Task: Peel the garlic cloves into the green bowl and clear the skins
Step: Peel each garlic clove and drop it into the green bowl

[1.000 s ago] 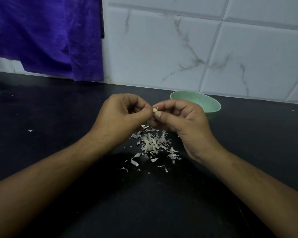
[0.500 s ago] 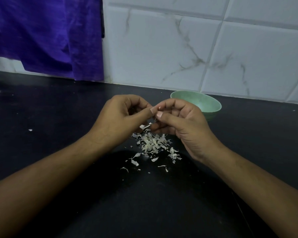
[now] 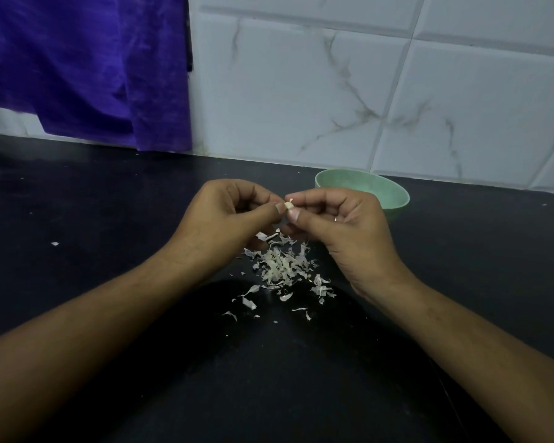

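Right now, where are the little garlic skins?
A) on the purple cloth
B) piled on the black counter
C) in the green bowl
B: the garlic skins lie heaped on the black counter, below the left hand and right hand pinching the garlic clove.

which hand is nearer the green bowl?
The right hand: it sits just in front of the green bowl, hiding part of its rim. The left hand is across the garlic clove from it.
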Tool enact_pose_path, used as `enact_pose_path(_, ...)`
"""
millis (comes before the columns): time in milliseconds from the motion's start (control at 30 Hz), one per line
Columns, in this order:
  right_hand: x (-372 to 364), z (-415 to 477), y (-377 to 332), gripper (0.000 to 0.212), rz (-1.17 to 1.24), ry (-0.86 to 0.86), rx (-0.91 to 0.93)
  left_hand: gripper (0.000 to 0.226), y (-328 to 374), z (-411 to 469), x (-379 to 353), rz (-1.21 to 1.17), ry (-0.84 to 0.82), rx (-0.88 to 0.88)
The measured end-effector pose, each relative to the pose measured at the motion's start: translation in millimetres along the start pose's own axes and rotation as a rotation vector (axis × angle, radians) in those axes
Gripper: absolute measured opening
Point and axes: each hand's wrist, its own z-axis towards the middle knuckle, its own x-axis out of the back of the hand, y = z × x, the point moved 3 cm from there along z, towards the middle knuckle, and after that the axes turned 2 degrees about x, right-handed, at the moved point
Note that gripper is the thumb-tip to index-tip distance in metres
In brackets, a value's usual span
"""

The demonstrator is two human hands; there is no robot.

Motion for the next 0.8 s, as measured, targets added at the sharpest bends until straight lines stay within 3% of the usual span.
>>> enact_pose_path(333,-5.9,-1.6,0.7,0.012,0.013,-0.017,0.011,0.012,-1.1,-0.7,1.1,0.036,0.096,-0.025)
enact_pose_path(800,-3.2,0.3,4.5,0.014,0.038,-0.074,-0.073,0.017,2.7,-0.3,2.4,0.172,0.049,-0.029)
